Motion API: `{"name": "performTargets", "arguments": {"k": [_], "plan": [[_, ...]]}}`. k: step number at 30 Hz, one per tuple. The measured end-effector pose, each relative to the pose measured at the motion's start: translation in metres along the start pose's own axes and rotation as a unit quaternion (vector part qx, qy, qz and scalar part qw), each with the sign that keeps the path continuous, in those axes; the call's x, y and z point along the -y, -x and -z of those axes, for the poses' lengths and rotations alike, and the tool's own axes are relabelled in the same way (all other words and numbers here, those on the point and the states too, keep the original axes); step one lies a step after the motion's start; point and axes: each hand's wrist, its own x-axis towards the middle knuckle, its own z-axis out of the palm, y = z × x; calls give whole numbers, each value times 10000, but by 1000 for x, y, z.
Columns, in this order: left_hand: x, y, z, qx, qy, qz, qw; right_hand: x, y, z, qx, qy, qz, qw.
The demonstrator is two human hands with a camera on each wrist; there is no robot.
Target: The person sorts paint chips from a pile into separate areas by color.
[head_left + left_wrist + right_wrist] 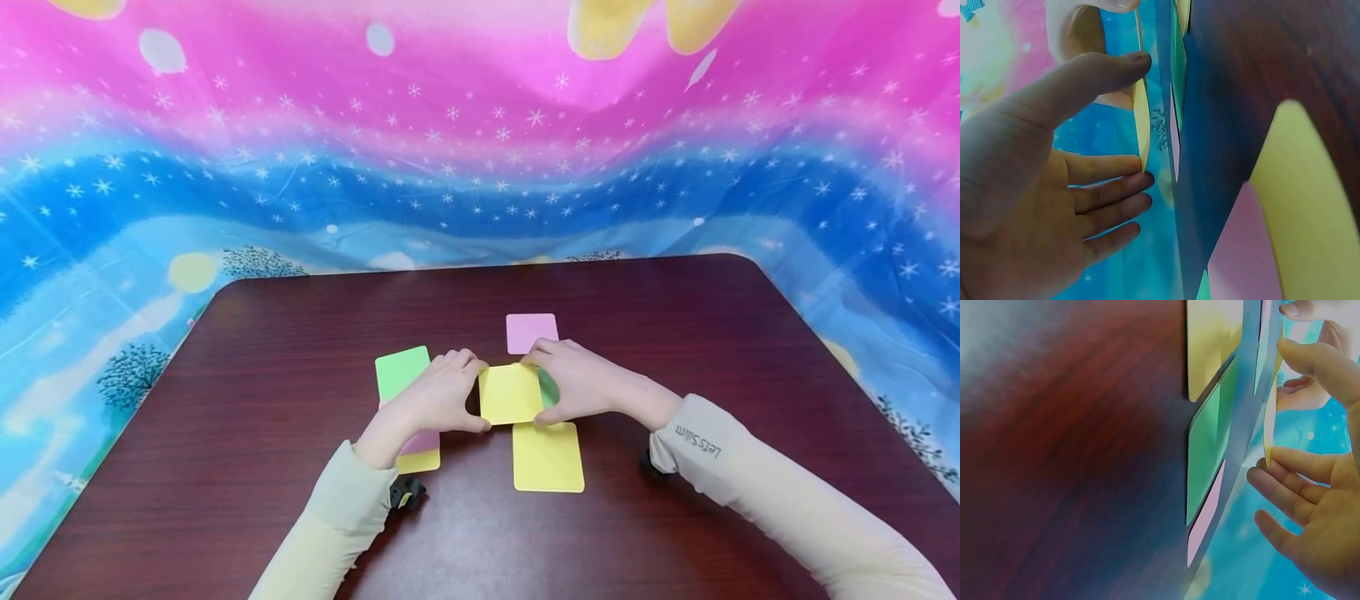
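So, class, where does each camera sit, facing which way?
Head: worn on the head, facing forward and down; shows table, sleeves, left hand, right hand.
Left wrist: worn there, facing the left hand and held yellow card; right hand shows beyond.
Right wrist: worn there, facing the right hand; left hand shows beyond the card.
Both wrist views share that card.

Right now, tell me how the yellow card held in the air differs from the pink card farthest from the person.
Colour: the held yellow card is yellow, while the far pink card is pink.
Position: the yellow card is raised between the left hand and right hand; the pink card lies flat on the table.
Shared: both are plain, squarish cards with rounded corners.
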Motion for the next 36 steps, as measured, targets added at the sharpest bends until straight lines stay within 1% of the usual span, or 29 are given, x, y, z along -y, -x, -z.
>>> {"name": "performTargets", "arguments": {"k": [2, 6, 9, 12, 18, 26, 31, 36], "plan": [[-2, -1, -1, -27, 39, -74, 10000, 0, 4, 0, -10, -9, -67, 10000], [-8, -3, -2, 82, 38, -99, 9999, 0, 13, -2, -21, -45, -158, 9999], [-11, -4, -4, 187, -53, -107, 9998, -1, 20, -3, -66, -61, -171, 9998], [-15, -4, -4, 219, -135, -184, 9995, -2, 25, -4, -121, -71, -142, 9998], [-22, -2, -5, 154, -155, -366, 9991, 0, 35, -7, -205, -57, -124, 9997], [-29, -2, -12, 165, -315, -444, 9984, 4, 47, -11, -184, -31, -202, 9996], [-35, -1, -15, 166, -436, -526, 9975, 4, 55, -15, -278, -11, -135, 9995], [-40, 0, -15, 132, -588, -640, 9961, 4, 60, -16, -313, 38, -79, 9995]]}}
